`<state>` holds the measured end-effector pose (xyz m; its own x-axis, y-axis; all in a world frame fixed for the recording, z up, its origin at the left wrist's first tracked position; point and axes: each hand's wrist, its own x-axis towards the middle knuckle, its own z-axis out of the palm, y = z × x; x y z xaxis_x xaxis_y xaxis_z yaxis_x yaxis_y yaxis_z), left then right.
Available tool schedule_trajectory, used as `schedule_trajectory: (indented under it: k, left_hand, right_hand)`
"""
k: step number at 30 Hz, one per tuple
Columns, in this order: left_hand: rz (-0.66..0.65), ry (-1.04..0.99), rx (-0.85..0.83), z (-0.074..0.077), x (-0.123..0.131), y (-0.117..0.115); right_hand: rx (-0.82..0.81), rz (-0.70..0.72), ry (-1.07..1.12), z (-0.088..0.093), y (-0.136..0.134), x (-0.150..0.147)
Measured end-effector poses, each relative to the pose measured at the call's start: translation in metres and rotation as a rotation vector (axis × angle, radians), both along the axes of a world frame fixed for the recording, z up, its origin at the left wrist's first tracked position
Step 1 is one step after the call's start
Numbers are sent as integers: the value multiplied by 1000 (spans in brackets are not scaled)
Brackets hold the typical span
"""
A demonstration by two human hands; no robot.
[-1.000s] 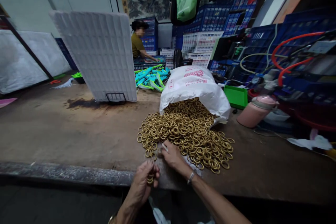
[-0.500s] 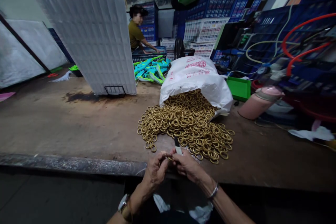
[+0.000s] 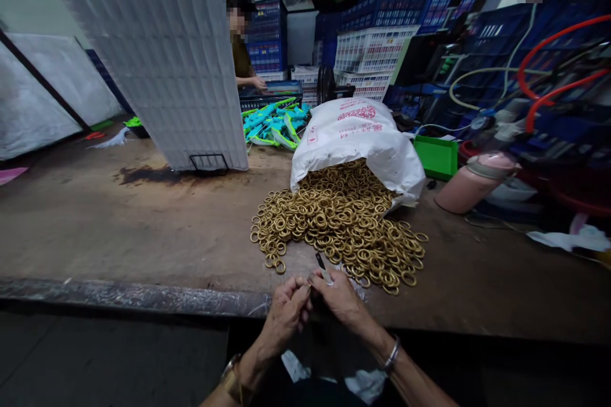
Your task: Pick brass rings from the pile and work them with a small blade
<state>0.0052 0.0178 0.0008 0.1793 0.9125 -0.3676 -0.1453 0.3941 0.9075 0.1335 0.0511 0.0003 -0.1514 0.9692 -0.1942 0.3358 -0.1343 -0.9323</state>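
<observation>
At the table's front edge my left hand (image 3: 286,310) is closed, fingertips pinched on a small gold ring (image 3: 310,287) that is mostly hidden. My right hand (image 3: 341,299) is wrapped round a utility knife (image 3: 325,272); its dark blade points up and away from a pale handle. The fingertips of both hands meet around the ring. Just beyond them lies a heap of gold rings (image 3: 334,222), spilling from the mouth of a white sack (image 3: 353,133) with red print.
A tall white ribbed panel (image 3: 167,76) stands on the brown table (image 3: 119,222) at left. Turquoise and green pieces (image 3: 277,124) lie behind the sack. A green tray (image 3: 435,158) and a pink cylinder (image 3: 477,183) stand right. Beyond, a person (image 3: 242,57) works near stacked crates (image 3: 372,51).
My left hand has turned slightly, and less of the ring shows between my fingertips. The knife blade has tilted a little. The person behind has drawn an arm back and shifted left.
</observation>
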Motion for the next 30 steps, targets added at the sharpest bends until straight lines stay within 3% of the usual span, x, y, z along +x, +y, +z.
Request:
schedule_trajectory:
  k: [8, 12, 18, 30]
  left_hand:
    - [-3, -181, -31, -8, -2, -3]
    - [59, -235, -44, -10, -3, -3]
    - [93, -208, -7, -7, -4, -3]
    - [105, -65, -12, -3, -6, -6]
  right_hand:
    - [-9, 40, 38, -1, -2, -2]
    - [165, 42, -192, -8, -2, 2]
    - [375, 252, -529, -14, -13, 3]
    - [431, 256, -667, -14, -18, 0]
